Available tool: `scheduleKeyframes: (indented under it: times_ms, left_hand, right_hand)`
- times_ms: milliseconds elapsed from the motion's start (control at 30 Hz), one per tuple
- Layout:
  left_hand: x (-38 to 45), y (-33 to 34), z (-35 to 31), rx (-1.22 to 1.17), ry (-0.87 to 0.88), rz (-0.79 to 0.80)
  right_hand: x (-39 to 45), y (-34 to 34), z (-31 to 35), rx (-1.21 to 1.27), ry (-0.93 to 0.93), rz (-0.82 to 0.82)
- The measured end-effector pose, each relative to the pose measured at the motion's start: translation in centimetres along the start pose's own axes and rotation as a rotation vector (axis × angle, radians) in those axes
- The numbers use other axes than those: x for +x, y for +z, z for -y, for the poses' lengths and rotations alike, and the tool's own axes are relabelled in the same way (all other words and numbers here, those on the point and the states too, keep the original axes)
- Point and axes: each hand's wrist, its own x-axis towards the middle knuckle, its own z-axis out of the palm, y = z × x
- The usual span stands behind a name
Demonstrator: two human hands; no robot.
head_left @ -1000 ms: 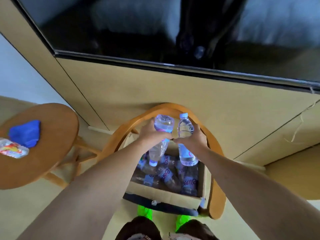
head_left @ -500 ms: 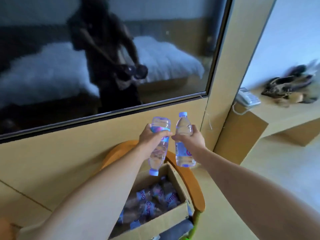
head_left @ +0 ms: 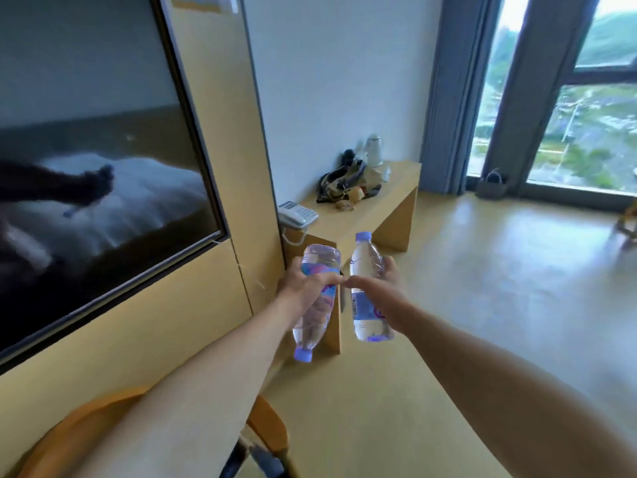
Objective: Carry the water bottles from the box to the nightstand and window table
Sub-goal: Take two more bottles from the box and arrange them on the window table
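Observation:
My left hand (head_left: 305, 286) grips a clear water bottle (head_left: 315, 315) upside down, its blue cap pointing at the floor. My right hand (head_left: 381, 293) holds a second water bottle (head_left: 365, 288) upright, blue cap on top, with a blue label around its middle. Both bottles are held out in front of me at chest height, side by side and almost touching. The box of bottles is out of view.
A wooden chair back (head_left: 265, 429) curves at the bottom left. A dark TV screen (head_left: 89, 160) fills the left wall. A low wooden bench desk (head_left: 389, 198) ahead carries a telephone (head_left: 296, 213), a bag and a kettle. Open floor (head_left: 482, 288) leads to a large window (head_left: 586, 108).
The view has swung right, away from the box and chair, toward the desk and window. Both hands keep their bottles, held the same way.

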Motion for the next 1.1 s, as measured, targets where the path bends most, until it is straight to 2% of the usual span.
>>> scheduleKeyframes:
  times_ms: [200,367,500,767,1100]
  left_hand:
    - [2.1,17.1,-5.5,0.013,0.096,0.15]
    - [2.6,30.3,-9.2,0.033,0.136,0.336]
    - [3.9,39.0,-11.5,0.037,0.144,0.379]
    - [9.3,53.7,-14.0,0.067,0.202,0.554]
    - [22.5,70.4,-20.5,0.075,0.238,0.781]
  right_hand:
    - [3.6,-17.6,-0.7,-0.064,0.0,-0.212]
    - [5.5,-30.7,-1.6,-0.084,0.019,-0.394]
    - [7.0,-39.1,-2.4,-0.078,0.044,-0.5]
    - [12.3,-50.8,-4.5,-0.056,0.089,-0.699]
    - [27.7,-61.4,-4.2,-0.074,0.103,-0.935]
